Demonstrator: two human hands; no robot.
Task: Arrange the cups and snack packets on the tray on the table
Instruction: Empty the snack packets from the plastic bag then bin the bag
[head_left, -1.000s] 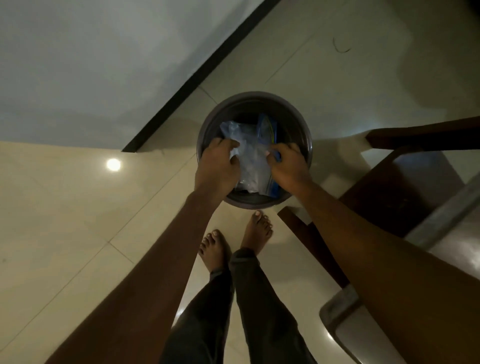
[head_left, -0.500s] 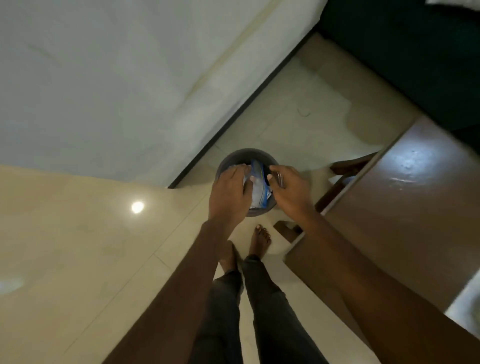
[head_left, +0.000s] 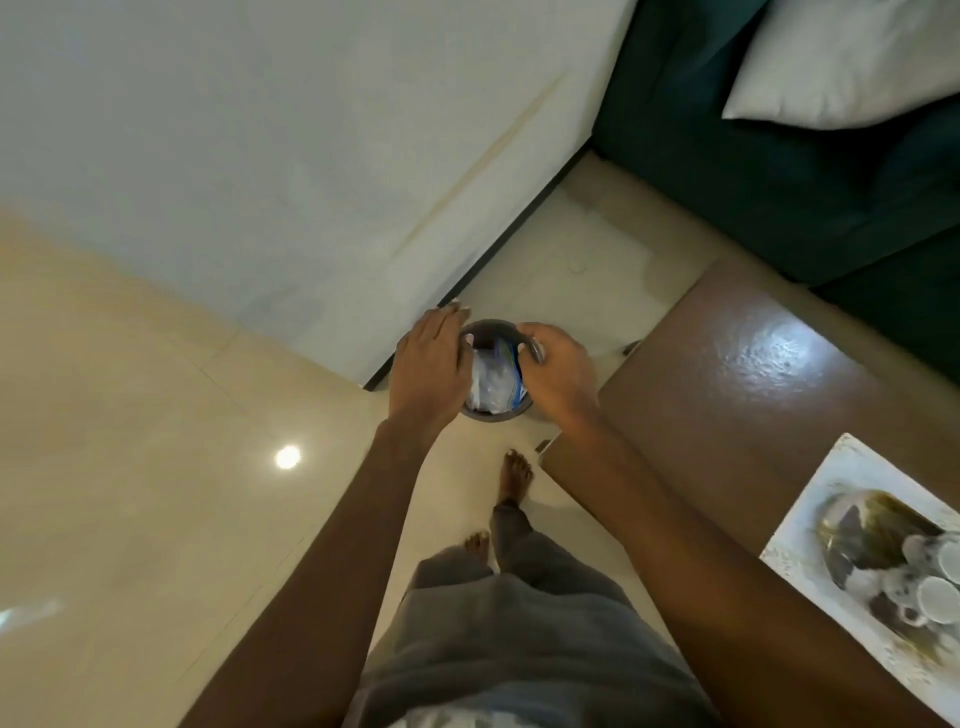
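A crumpled clear snack packet with a blue edge (head_left: 491, 382) lies inside a round grey bin (head_left: 498, 415) on the floor. My left hand (head_left: 431, 364) hovers over the bin's left rim, fingers stretched out and holding nothing. Over the right rim is my right hand (head_left: 558, 374), its fingers curled; whether it holds anything is unclear. A white tray (head_left: 810, 525) rests on the brown table (head_left: 727, 389) at the right edge. Small white cups (head_left: 937, 597) stand on the tray beside a dark patterned patch.
The bin stands by a white wall with a dark skirting (head_left: 493, 260). A dark green sofa (head_left: 805, 197) with a white cushion (head_left: 852, 62) fills the top right. My bare feet (head_left: 514, 475) are on the glossy tiled floor beside the table's corner.
The view has risen, so the bin looks much smaller. My hands have come up from inside the bin to above its rim. The sofa, table top and tray have come into view.
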